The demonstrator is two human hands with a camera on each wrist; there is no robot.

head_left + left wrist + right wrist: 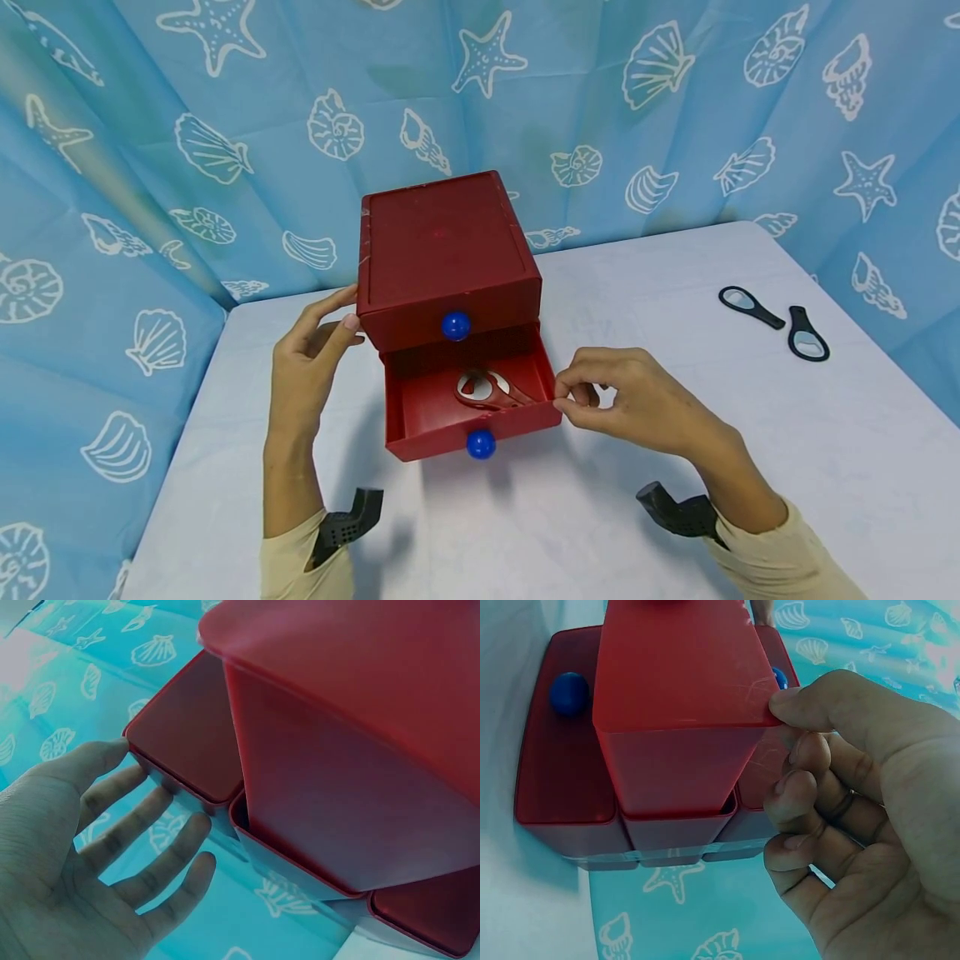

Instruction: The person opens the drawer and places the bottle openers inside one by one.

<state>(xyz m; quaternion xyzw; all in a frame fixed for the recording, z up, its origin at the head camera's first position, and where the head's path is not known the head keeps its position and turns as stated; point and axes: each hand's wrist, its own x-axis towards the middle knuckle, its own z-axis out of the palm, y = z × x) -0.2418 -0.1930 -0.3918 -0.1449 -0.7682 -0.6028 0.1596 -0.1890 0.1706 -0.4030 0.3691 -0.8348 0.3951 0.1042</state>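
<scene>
On the white surface (637, 292), here's the red box (442, 242), its middle drawer (442, 442) pulled well out, with red loops (486, 392) lying inside! The left hand (307, 367), fingers loosely spread and gripping nothing, touches the side of the box up top, while over on the other side the right hand (637, 400), fingers curled, pinches the drawer's front corner. Away to the right, two black magnifiers (808, 343) lie near each other, well apart from the box.
</scene>
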